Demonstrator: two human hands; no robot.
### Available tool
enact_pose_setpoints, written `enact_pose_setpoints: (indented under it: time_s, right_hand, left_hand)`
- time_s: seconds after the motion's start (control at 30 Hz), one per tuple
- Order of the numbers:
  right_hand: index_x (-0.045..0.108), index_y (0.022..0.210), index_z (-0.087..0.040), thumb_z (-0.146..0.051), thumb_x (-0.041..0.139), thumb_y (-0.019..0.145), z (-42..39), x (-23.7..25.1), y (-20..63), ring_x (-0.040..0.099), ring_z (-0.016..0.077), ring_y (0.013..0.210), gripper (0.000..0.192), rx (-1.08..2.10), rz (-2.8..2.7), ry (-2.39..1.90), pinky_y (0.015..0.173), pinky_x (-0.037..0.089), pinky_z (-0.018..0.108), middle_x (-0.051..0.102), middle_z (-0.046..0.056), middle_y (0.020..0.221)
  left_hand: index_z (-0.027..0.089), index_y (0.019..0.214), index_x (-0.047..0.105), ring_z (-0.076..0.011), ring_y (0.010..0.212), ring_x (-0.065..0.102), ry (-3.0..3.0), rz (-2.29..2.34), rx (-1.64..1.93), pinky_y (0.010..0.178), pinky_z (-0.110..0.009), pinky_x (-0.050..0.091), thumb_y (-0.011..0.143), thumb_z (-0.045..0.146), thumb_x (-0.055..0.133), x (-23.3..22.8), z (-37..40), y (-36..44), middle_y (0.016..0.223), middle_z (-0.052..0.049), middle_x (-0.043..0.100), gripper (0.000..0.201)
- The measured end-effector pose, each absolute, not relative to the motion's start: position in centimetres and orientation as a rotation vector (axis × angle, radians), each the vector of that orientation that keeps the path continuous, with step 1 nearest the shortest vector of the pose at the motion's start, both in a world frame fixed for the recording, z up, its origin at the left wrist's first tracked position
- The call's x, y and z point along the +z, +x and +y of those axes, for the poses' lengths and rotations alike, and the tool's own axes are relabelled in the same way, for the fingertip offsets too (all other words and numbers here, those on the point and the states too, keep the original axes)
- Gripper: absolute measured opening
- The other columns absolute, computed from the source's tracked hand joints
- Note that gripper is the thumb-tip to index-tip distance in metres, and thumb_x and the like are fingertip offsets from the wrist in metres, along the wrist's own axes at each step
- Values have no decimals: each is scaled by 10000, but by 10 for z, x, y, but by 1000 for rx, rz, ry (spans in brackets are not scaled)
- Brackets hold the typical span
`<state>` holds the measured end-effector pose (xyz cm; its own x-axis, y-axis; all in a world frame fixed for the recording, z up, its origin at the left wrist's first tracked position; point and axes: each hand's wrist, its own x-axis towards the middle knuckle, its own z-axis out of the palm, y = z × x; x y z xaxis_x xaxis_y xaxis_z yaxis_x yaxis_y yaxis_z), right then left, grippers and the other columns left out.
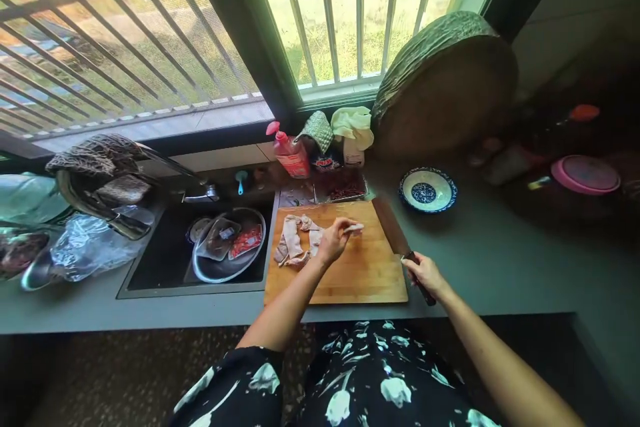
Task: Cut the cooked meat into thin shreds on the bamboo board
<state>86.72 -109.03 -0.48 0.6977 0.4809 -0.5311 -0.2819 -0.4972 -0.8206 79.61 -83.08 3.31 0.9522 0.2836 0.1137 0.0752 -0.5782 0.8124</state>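
My left hand is closed on a small pale piece of meat, held above the middle of the wooden cutting board. More pale raw meat pieces lie on the board's left side, partly behind my left wrist. My right hand is wrapped round the dark handle of a cleaver. The cleaver's broad brown blade points away from me along the board's right edge. I cannot tell whether the blade touches the board.
Left is a sink holding a metal bowl with packaged food. Behind the board stand a pink pump bottle and a tray of dark red pieces. A blue-rimmed plate sits right; a large round board leans by the window.
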Motion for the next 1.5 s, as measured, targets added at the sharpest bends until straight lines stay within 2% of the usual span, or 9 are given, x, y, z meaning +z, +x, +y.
enact_pose_setpoints:
  time_s: [0.07, 0.2, 0.33, 0.43, 0.63, 0.8, 1.17, 1.4, 1.5]
  right_hand:
    - [445, 730, -185, -476, 486, 687, -1094, -5, 870, 428, 89, 380, 297, 931, -187, -1917, 372, 360, 198, 464, -63, 467]
    - [425, 684, -192, -549, 416, 736, -1095, -12, 868, 435, 96, 366, 361, 938, -319, -2116, 376, 340, 202, 454, -59, 458]
    - [476, 706, -187, -539, 371, 782, -1087, -14, 866, 505, 127, 491, 375, 737, -626, -2363, 464, 345, 216, 519, -15, 543]
    - [517, 859, -188, -460, 337, 828, -1074, -9, 866, 554, 149, 629, 328, 656, -846, -2438, 547, 357, 220, 586, 13, 671]
    - [528, 885, -172, -259, 362, 826, -1039, 6, 869, 576, 154, 754, 197, 605, -1173, -2735, 636, 361, 218, 608, 61, 864]
    - [479, 961, -193, -301, 305, 872, -1013, 8, 865, 585, 165, 775, 224, 609, -1319, -2823, 640, 389, 238, 591, 68, 924]
    - [490, 918, -196, -343, 272, 890, -1064, 17, 884, 605, 180, 722, 265, 898, -1354, -2787, 599, 402, 247, 626, 64, 822]
    - [498, 936, -158, -314, 265, 895, -993, -2, 887, 611, 204, 744, 283, 760, -1403, -2843, 605, 422, 256, 628, 103, 824]
    - [494, 941, -168, -326, 275, 892, -992, -1, 890, 611, 207, 747, 274, 721, -1423, -2831, 595, 420, 254, 628, 92, 827]
  left_hand:
    - [201, 1034, 496, -129, 963, 537, 2207, 62, 189, 857, -267, 414, 829, 227, 414, 23, -837, 777, 1034, -44, 583, 222]
    - [213, 908, 587, -126, 1039, 493, 2273, -214, -70, 915, -270, 381, 845, 165, 331, -9, -836, 731, 1020, -24, 588, 267]
    - [237, 922, 597, -176, 1090, 445, 2440, -228, -175, 966, -343, 326, 775, 143, 449, -24, -842, 710, 1026, -30, 573, 229]
    - [224, 957, 586, -220, 1049, 456, 2563, -98, -93, 949, -391, 336, 721, 195, 541, -27, -859, 726, 1032, -63, 553, 242]
    - [156, 1122, 480, -225, 1100, 397, 2628, 253, 255, 936, -393, 372, 805, 152, 417, -60, -884, 777, 1128, -105, 487, 323]
    - [175, 1118, 485, -209, 1162, 342, 2568, 185, 258, 970, -378, 354, 826, 147, 378, -85, -880, 777, 1180, -81, 452, 312]
    - [177, 1140, 481, -184, 1162, 381, 2522, 170, 389, 1009, -401, 332, 874, 174, 308, -98, -881, 779, 1145, -76, 510, 317]
    - [154, 1069, 532, -187, 1143, 392, 2488, 185, 427, 985, -383, 363, 870, 190, 320, -92, -879, 779, 1115, -96, 520, 293]
    - [170, 1096, 515, -197, 1136, 392, 2487, 193, 447, 965, -401, 377, 867, 206, 337, -88, -879, 778, 1112, -95, 517, 292]
